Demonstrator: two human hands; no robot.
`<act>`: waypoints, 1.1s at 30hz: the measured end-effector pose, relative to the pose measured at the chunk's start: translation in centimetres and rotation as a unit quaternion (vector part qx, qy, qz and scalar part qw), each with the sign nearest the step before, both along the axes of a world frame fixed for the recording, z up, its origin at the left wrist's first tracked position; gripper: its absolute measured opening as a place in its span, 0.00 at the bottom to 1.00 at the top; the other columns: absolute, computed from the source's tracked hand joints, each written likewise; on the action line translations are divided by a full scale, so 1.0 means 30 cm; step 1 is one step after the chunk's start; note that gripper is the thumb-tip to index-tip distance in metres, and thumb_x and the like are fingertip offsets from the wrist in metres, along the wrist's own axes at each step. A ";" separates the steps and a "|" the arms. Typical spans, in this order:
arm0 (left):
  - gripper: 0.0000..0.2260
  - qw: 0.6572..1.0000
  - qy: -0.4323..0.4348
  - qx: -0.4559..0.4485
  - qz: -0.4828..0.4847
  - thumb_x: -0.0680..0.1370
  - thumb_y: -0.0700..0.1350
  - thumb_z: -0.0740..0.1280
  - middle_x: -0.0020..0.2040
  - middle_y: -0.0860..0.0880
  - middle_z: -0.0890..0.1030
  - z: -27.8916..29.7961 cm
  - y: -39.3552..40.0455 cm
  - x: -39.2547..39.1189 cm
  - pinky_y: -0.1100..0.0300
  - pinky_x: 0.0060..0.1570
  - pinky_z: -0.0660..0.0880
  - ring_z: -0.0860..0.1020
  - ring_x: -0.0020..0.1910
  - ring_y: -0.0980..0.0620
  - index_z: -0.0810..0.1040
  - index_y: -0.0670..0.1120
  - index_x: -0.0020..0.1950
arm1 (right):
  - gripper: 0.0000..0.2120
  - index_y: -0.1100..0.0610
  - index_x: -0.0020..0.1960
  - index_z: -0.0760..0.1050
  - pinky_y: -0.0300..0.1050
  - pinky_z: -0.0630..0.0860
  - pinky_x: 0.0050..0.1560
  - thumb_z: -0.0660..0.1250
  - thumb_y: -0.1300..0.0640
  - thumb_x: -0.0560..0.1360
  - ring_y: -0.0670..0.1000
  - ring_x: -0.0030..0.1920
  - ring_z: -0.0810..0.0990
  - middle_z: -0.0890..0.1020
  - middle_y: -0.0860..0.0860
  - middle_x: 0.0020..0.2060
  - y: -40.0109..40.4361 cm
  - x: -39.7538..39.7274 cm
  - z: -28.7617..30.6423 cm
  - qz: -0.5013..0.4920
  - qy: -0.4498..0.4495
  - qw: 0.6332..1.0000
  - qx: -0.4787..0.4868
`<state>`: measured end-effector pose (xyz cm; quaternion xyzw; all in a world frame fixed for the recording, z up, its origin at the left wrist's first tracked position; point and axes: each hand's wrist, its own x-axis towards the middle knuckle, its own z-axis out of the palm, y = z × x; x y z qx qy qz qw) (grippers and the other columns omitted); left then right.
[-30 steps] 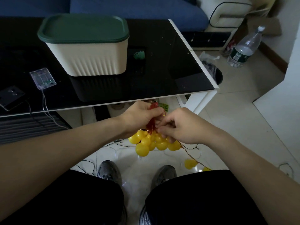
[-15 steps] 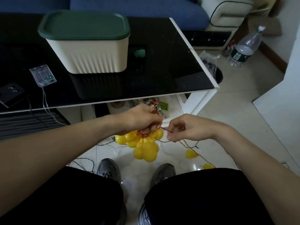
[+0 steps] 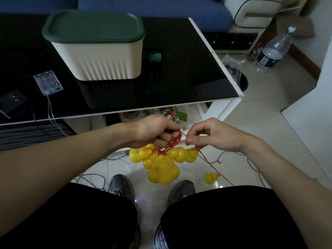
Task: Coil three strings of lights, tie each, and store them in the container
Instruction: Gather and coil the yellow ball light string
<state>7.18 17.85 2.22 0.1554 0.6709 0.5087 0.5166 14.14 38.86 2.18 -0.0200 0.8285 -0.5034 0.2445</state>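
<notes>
A bunch of yellow ball lights (image 3: 161, 166) on red wire hangs below my hands, above the floor between my knees. My left hand (image 3: 154, 133) grips the gathered red wire loops at the top of the bunch. My right hand (image 3: 210, 135) pinches a strand of the same red wire just to the right. One loose yellow ball (image 3: 211, 178) dangles lower right on the trailing wire. The cream container (image 3: 100, 60) with its green lid (image 3: 93, 26) on stands closed on the black table (image 3: 197, 72).
A clear battery box (image 3: 48, 82) with thin wires and a dark battery box (image 3: 12, 103) lie on the table's left. Dark wire (image 3: 233, 155) sprawls on the tiled floor. A water bottle (image 3: 273, 51) and a black bin (image 3: 240, 81) stand to the right.
My hands drew apart, then closed in again. The right hand now pinches the wire right beside the left; the bunch of balls shifted a little to the right below both hands.
</notes>
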 end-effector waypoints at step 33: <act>0.19 0.968 0.098 -0.081 0.215 0.83 0.49 0.61 0.25 0.47 0.68 -0.060 0.019 -0.033 0.60 0.26 0.64 0.64 0.22 0.49 0.68 0.45 0.33 | 0.16 0.50 0.48 0.86 0.34 0.61 0.26 0.62 0.46 0.83 0.45 0.21 0.65 0.67 0.45 0.18 -0.102 0.061 0.151 0.120 -0.066 0.962 0.235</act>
